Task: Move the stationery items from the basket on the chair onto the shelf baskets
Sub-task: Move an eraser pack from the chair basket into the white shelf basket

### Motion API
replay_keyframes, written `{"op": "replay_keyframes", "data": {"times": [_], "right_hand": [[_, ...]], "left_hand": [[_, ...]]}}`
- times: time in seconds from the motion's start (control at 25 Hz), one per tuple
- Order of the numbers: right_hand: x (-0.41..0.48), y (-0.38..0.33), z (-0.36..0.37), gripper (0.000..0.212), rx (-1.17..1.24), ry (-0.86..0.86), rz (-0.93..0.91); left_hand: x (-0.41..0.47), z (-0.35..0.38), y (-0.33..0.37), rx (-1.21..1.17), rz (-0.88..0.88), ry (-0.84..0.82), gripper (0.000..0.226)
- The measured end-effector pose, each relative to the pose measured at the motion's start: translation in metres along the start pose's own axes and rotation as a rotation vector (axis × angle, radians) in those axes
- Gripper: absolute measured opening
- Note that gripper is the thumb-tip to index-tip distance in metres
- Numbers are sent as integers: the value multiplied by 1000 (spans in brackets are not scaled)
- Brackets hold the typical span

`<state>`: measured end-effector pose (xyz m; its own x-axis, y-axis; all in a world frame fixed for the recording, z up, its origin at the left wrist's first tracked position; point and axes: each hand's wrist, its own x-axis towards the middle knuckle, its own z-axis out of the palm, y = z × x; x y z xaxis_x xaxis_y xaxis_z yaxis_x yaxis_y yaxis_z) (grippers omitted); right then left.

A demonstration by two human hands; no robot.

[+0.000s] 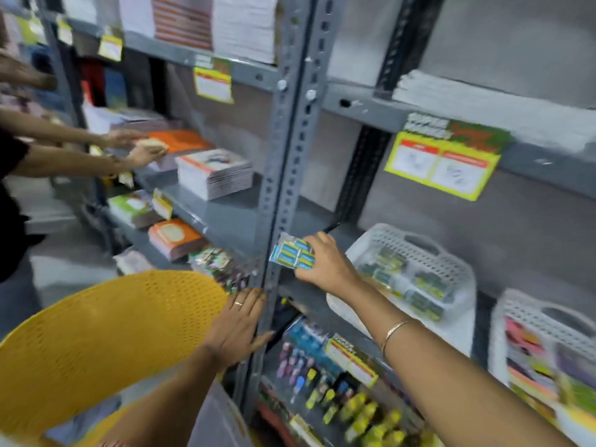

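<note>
1. Plainly, the right hand (325,262) was closed around a flat clear packet of erasers (293,254), thumb under and fingers over its right edge; the packet showed small blue-and-green rectangular blocks in rows under glossy film.
2. That packet was held just in front of the grey upright post (283,175), a slotted steel angle with punched holes and two round bolt heads.
3. Right of the post, a white plastic shelf basket (416,243) with a perforated wall and a cut-out handle sat on the grey metal shelf; it held similar green-and-yellow packets, blurred.
4. Further right of the post, a second white basket (522,314) of the same lattice make held pink, purple and green items, too smeared to name.
5. The left hand (240,324) lay open and flat, fingers spread, its fingertips touching the foot of the post; it held nothing, and a ring showed on one finger.
6. Left of the post, the yellow chair back (96,333) showed as a curved plastic shell pierced with small holes.
7. Below the post's right side, a lower shelf carried rows of small yellow, blue and purple bottles (351,401).
</note>
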<state>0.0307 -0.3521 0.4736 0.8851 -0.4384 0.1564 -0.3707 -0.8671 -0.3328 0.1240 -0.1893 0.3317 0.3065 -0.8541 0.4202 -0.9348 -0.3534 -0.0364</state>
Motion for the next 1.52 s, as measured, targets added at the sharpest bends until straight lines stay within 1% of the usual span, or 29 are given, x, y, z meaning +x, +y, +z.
{"op": "replay_keyframes", "data": {"times": [0.08, 0.2, 0.36, 0.44, 0.52, 0.64, 0.72, 0.84, 0.88, 1.0, 1.08, 1.28, 1.52], "right_hand": [[-5, 21, -21, 53, -38, 22, 26], [-16, 63, -45, 56, -55, 60, 161], [-37, 129, -57, 71, -89, 37, 372], [-49, 161, -54, 63, -108, -7, 485], [-57, 189, -48, 60, -133, -74, 574], [-59, 237, -29, 69, -164, -145, 673], [-61, 234, -31, 72, -180, -183, 697], [-56, 231, -30, 61, -193, -260, 752], [-53, 232, -29, 64, -198, -282, 759], [-47, 234, -23, 84, -219, -351, 753], [-46, 236, -23, 84, -249, -367, 721], [-46, 243, -25, 77, -265, -392, 659], [-49, 245, -21, 80, -265, -371, 634]], "left_hand": [[25, 5, 22, -29, 105, 36, 70], [56, 17, 48, -72, 206, 7, 73], [80, 30, 53, -103, 186, -232, 88], [87, 36, 50, -100, 176, -332, 93], [93, 41, 48, -100, 174, -365, 95], [98, 47, 46, -100, 178, -356, 98], [99, 49, 45, -92, 172, -338, 99], [98, 51, 45, -93, 164, -281, 99], [98, 51, 45, -97, 174, -263, 99], [98, 51, 45, -84, 191, -240, 98], [98, 50, 46, -67, 195, -237, 98], [98, 51, 46, -50, 199, -246, 100], [99, 52, 46, -43, 199, -252, 103]]}}
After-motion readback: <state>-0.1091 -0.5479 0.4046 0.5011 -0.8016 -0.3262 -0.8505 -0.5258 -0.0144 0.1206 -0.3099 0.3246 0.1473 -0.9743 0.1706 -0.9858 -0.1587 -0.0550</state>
